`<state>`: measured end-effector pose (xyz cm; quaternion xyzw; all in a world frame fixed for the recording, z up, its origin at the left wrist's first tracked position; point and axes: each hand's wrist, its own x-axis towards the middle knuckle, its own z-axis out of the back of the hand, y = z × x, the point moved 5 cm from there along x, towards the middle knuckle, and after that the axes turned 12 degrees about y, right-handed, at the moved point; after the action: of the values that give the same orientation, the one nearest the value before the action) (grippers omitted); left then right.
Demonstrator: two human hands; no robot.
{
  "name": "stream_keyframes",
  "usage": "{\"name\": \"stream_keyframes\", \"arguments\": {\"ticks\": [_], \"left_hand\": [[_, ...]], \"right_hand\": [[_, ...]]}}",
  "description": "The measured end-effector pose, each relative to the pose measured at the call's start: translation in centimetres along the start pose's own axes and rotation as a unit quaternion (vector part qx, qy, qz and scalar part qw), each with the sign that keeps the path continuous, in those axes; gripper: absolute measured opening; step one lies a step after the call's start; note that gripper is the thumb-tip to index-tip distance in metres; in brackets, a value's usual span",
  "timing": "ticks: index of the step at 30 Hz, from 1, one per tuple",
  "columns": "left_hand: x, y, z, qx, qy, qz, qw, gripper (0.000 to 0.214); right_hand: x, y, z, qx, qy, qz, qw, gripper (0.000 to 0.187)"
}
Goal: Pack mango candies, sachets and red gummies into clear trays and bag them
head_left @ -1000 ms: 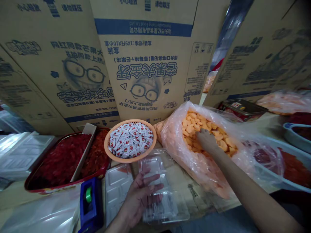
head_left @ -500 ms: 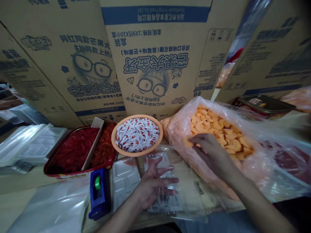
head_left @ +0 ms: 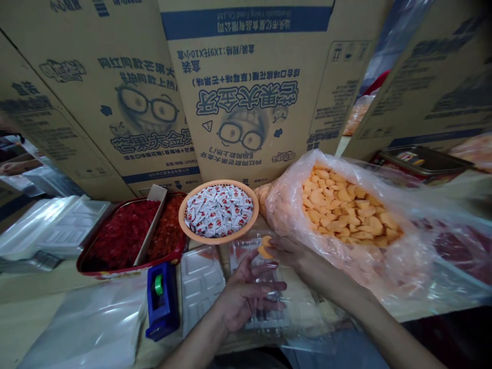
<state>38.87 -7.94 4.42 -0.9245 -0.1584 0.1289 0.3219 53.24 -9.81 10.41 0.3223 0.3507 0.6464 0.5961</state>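
Observation:
Between the fingers of my right hand is an orange crescent-shaped candy piece, held over the upper part of a clear plastic tray. My left hand lies over the same tray with its fingers spread and nothing gripped. Part of the tray is hidden under both hands. To the right, a large clear bag stands open, full of the same orange pieces. Left of my left hand lies another clear compartment tray.
Behind the trays sits an orange basket of small white-and-red sachets. A blue tape dispenser, a red tin of red bits with a cardboard divider, and stacked trays are on the left. Tall cartons wall off the back.
My right hand has moved left from the bag to above the clear tray, bringing an orange candy piece along. My left hand stays spread over the tray.

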Motion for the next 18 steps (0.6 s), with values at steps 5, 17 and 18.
{"name": "stream_keyframes", "arguments": {"ticks": [5,17,18], "left_hand": [[-0.1,0.0,-0.1,-0.006,0.012,-0.007,1.000,0.075],[-0.7,-0.5,0.4,0.009,-0.037,0.005,0.999,0.081],[-0.7,-0.6,0.4,0.010,-0.043,0.007,0.999,0.082]], "right_hand": [[-0.2,-0.3,-0.4,0.024,0.026,0.010,0.999,0.033],[-2.1,-5.9,11.6,-0.490,-0.177,-0.285,0.805,0.027],[-2.5,-6.7,13.0,-0.510,-0.171,-0.322,0.779,0.029]]}}
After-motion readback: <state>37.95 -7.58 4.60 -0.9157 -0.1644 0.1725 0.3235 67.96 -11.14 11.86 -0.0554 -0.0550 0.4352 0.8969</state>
